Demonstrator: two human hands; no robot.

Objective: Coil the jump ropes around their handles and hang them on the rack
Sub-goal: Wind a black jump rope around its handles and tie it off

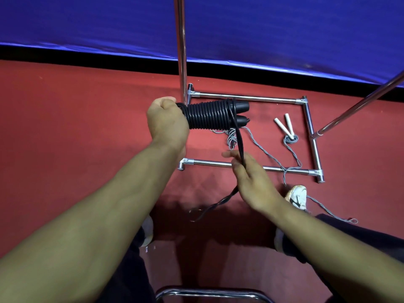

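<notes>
The coiled jump rope [209, 115] was held above the rack base [251, 98], its loose end [239, 138] hanging to the right hand [251, 176]. The second rope's handles [284, 125] lay on the floor [87, 119] inside the base, right of the coil. The left hand [167, 121] was at the coil's left end.

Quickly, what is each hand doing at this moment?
Left hand: grips the black handles.
Right hand: pinches the loose black rope.

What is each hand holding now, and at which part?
The left hand grips the black handles at their near end. The right hand pinches the loose black rope below the coil.
</notes>
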